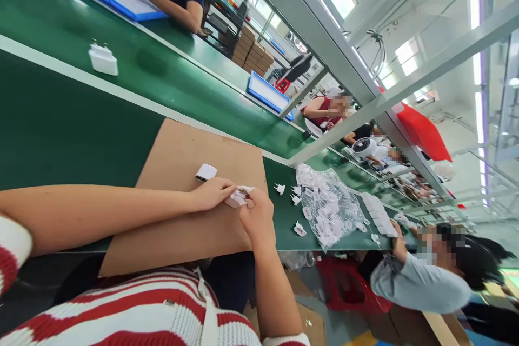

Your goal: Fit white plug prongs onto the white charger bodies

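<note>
My left hand and my right hand meet over a brown cardboard sheet. Between their fingertips is a small white piece with a darker spot near its right end; fingers cover part of it, so its exact kind is unclear. Both hands are closed on it. Just beyond my left hand, a white charger housing lies on the cardboard, its dark end facing left. Right of the cardboard are loose white plug pieces, some with two pins up.
A clear plastic bag of white plug parts lies to the right, near a row of white blocks by a co-worker. A white plug charger stands on the green belt. Blue-rimmed trays and a metal frame lie beyond.
</note>
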Motion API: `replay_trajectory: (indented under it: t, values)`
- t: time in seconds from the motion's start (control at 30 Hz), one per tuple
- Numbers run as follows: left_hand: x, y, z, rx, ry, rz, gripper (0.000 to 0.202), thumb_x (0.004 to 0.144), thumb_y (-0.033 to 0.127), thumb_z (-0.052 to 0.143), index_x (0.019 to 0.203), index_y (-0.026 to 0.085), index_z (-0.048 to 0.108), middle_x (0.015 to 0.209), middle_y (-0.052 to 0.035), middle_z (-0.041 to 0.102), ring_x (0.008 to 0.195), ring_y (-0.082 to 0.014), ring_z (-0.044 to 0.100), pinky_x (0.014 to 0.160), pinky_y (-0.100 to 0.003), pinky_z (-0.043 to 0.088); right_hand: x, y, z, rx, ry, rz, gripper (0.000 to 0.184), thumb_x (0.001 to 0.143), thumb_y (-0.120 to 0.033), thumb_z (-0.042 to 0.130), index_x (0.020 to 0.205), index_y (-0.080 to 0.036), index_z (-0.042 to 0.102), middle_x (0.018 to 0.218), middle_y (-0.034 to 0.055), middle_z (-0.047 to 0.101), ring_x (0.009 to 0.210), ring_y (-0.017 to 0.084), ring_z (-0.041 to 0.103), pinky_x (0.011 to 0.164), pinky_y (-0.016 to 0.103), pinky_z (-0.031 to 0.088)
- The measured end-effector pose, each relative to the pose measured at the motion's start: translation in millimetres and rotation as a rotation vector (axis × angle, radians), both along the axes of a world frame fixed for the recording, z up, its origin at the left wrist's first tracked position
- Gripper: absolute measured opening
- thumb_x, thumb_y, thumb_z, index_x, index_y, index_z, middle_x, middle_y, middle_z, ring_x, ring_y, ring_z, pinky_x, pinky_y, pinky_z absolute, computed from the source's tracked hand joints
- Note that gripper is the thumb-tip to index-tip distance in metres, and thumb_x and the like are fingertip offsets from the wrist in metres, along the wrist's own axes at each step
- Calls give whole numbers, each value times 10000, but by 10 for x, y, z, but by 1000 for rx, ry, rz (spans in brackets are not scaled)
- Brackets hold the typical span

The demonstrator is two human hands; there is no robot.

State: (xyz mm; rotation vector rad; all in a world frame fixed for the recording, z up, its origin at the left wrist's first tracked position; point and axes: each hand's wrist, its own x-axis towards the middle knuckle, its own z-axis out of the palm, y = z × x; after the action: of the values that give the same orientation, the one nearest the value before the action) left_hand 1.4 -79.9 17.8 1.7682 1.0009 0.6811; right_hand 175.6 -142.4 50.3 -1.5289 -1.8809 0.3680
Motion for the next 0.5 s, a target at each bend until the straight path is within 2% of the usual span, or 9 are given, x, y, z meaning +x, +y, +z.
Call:
replay_trajectory:
  t: [0.07, 0.13, 0.2, 0.27, 0.33, 0.37, 0.4, 0.5]
  values:
    - [3, 2, 7, -12, 0, 51, 494, 932, 568, 389, 813, 176, 665, 839, -89, 713, 828, -256, 650, 753, -347, 497, 3, -9, -60, -19, 92, -11, 377, 783, -70, 593, 1044, -265, 782, 966, 49, 752, 907, 246, 668, 856, 373, 529]
    - [-22, -24, 29, -22, -42, 50, 462, 929, 531, 390, 958, 171, 678, 970, -97, 735, 898, -251, 666, 779, -344, 519, 15, -14, -112, -43, 169, -19, 344, 810, -129, 625, 1082, -270, 781, 1019, 46, 769, 936, 247, 689, 882, 389, 548]
    - [-68, -85, 64, -12, -80, -64, 429, 904, 516, 468, 1072, 174, 665, 1069, -95, 731, 950, -250, 670, 804, -337, 528, 51, 9, -146, -80, 255, 3, 304, 829, -208, 668, 1104, -274, 781, 1043, 45, 781, 944, 246, 708, 891, 396, 566]
    - [-127, -161, 121, 22, -37, -215, 393, 869, 524, 574, 1012, 170, 669, 1009, -93, 725, 902, -259, 665, 777, -339, 517, 136, 94, -166, -160, 379, 109, 302, 846, -311, 697, 1132, -259, 778, 1039, 54, 790, 941, 244, 725, 902, 402, 579]
    - [-195, -205, 205, 79, 50, -267, 392, 853, 544, 632, 944, 164, 674, 946, -98, 716, 861, -263, 653, 761, -345, 502, 284, 257, -190, -179, 509, 157, 355, 901, -415, 641, 1180, -231, 761, 1090, 74, 787, 1018, 246, 725, 974, 423, 562]
    - [-234, -197, 257, 114, 69, -243, 406, 855, 554, 639, 959, 163, 680, 964, -105, 717, 880, -266, 651, 780, -348, 503, 377, 360, -211, -141, 535, 107, 392, 927, -442, 598, 1211, -215, 744, 1162, 91, 771, 1105, 251, 705, 1037, 444, 528]
    - [-279, -159, 313, 153, 63, -197, 427, 859, 560, 644, 1008, 163, 687, 1013, -112, 720, 925, -268, 651, 820, -351, 508, 476, 470, -240, -75, 518, -6, 420, 936, -446, 576, 1244, -202, 723, 1263, 111, 735, 1214, 262, 657, 1104, 472, 473]
    - [-476, 172, 480, 249, 22, 76, 481, 858, 579, 660, 1116, 173, 695, 1102, -93, 720, 1003, -258, 641, 892, -349, 511, 749, 764, -382, 21, 281, -413, 504, 837, -349, 670, 1304, -158, 675, 1484, 200, 569, 1441, 337, 444, 1211, 583, 283]
